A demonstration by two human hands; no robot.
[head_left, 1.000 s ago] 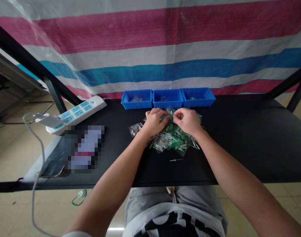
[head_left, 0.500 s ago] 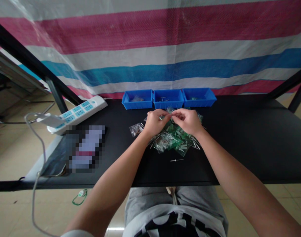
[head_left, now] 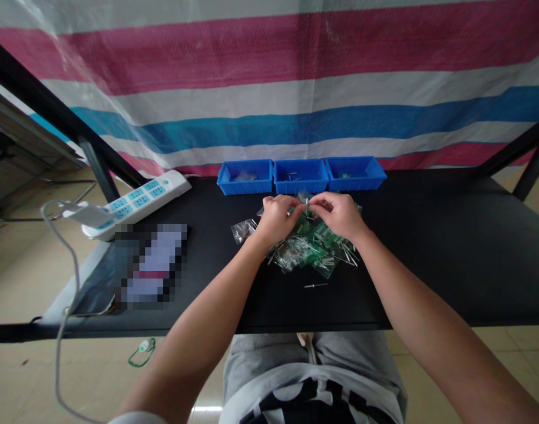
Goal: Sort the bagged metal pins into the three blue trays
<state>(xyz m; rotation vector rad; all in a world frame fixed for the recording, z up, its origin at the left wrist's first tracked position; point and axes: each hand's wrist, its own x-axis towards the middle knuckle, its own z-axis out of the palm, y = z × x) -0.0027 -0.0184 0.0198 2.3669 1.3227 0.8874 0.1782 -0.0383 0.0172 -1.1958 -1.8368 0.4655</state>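
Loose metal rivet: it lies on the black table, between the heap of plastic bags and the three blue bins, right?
Not between them: the head view shows the loose metal rivet on the black table, but on the near side of the heap of plastic bags, with the three blue bins beyond.

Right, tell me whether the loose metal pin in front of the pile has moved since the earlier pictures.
No; the loose metal pin lies in the same place, judged against the front edge of the black table.
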